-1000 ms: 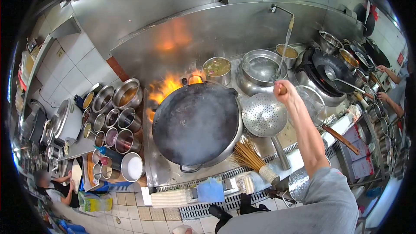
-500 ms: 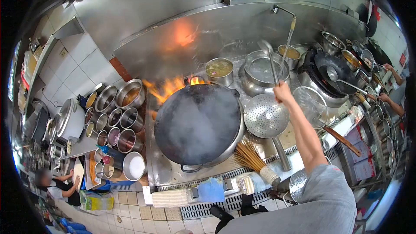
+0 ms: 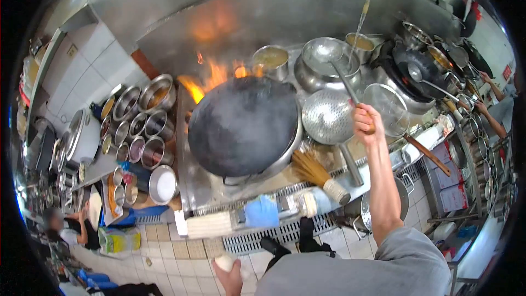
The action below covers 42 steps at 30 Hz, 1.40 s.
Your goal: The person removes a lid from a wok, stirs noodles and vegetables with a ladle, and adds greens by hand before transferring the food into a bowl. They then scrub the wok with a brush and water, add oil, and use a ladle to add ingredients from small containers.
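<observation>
My right hand [image 3: 368, 123] is closed round the wooden-ended handle of a long metal ladle [image 3: 344, 79]. The ladle's bowl is over the water-filled metal basin [image 3: 350, 74] at the back of the stove. At the bottom edge, my left hand [image 3: 232, 282] has its thumb and fingers round a pale, rounded thing [image 3: 224, 263] whose kind I cannot make out. A large black wok [image 3: 241, 131] smokes on the burner, with flames [image 3: 211, 79] rising behind it. A perforated strainer [image 3: 327, 118] lies right of the wok, below the ladle.
A bamboo brush [image 3: 318, 175] lies along the stove front beside folded cloths [image 3: 262, 211]. Metal seasoning pots [image 3: 156, 152] crowd the left counter. A wire-mesh skimmer [image 3: 386, 107] is at right. Running water [image 3: 360, 21] falls from a tap. Other people work at both sides.
My right hand has moved down and slightly right, drawing the ladle from upright to a slant over the basin. My left hand has come into view at the bottom. Smoke over the wok has thinned.
</observation>
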Motion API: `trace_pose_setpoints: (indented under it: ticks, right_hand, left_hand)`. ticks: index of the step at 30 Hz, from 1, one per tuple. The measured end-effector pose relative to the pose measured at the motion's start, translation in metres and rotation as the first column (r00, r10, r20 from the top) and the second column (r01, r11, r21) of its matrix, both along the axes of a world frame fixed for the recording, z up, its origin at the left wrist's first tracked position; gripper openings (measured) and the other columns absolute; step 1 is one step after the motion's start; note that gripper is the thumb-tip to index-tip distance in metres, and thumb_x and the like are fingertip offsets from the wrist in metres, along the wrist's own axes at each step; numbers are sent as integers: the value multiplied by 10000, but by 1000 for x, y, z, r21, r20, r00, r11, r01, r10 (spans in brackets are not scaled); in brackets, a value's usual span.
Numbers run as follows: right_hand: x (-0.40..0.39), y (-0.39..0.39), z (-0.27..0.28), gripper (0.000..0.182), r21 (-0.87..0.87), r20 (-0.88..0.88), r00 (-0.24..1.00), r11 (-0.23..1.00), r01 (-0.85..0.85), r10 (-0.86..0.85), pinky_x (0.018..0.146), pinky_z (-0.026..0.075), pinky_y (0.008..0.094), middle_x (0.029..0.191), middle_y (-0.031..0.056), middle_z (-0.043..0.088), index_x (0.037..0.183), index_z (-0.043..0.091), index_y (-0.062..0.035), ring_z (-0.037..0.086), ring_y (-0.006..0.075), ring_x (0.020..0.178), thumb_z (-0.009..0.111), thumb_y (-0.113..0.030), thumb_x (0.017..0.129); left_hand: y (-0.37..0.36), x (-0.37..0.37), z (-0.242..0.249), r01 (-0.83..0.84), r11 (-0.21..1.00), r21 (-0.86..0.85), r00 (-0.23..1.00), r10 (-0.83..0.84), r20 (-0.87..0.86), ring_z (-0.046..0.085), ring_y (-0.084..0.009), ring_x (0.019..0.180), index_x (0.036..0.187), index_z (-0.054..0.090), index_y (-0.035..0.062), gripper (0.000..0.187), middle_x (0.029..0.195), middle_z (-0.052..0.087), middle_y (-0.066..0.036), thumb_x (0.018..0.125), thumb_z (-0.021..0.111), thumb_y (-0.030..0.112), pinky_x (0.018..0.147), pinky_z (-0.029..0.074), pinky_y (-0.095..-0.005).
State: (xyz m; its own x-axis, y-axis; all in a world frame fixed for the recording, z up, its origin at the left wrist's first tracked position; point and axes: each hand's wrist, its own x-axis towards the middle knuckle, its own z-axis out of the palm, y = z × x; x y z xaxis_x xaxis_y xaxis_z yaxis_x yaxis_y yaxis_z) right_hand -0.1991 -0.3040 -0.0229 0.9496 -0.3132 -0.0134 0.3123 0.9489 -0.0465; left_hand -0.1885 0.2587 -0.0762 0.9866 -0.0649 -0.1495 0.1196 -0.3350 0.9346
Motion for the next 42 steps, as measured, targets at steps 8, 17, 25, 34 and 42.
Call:
trace_pose_setpoints:
  ticks: [8,17,25,34,42]
  right_hand:
    - [-85,125,59,211,100,-193,980,994,-31,50,265,294,198,647,4,413,1053,469,24,360,34,378,408,-114,905]
    - [-125,153,108,397,-401,-647,762,847,-349,8,222,257,211,588,48,420,1173,446,4,366,66,322,500,3,779]
    - [-5,40,33,442,-864,-503,591,380,-329,-631,303,276,233,540,12,425,1197,474,-13,373,99,329,486,-26,755]
    - [98,-113,-27,228,-57,-433,901,998,19,-42,335,302,201,504,-18,409,635,387,-101,380,65,391,498,-42,826]
    - [14,15,26,131,-48,-84,996,999,5,-9,323,277,202,597,-3,383,863,451,31,347,55,399,398,-83,898]
  left_hand:
    - [-25,16,23,125,992,35,992,-124,-26,567,-157,792,1028,442,17,425,870,580,-90,706,716,69,690,466,-294]
    - [-18,24,24,184,982,52,983,-184,-19,569,-152,742,1007,441,18,403,834,593,-84,716,714,81,655,470,-298]
    - [-1,-1,24,3,988,153,1000,1,-30,550,-178,780,1035,439,9,426,852,562,-90,707,702,79,710,456,-311]
    - [34,-52,12,-79,965,250,995,93,-47,566,-199,778,1085,468,18,388,874,581,-108,763,669,100,676,469,-329]
    - [3,-32,24,-18,960,281,999,27,-26,536,-165,770,1030,423,12,414,881,540,-94,703,675,45,691,451,-294]
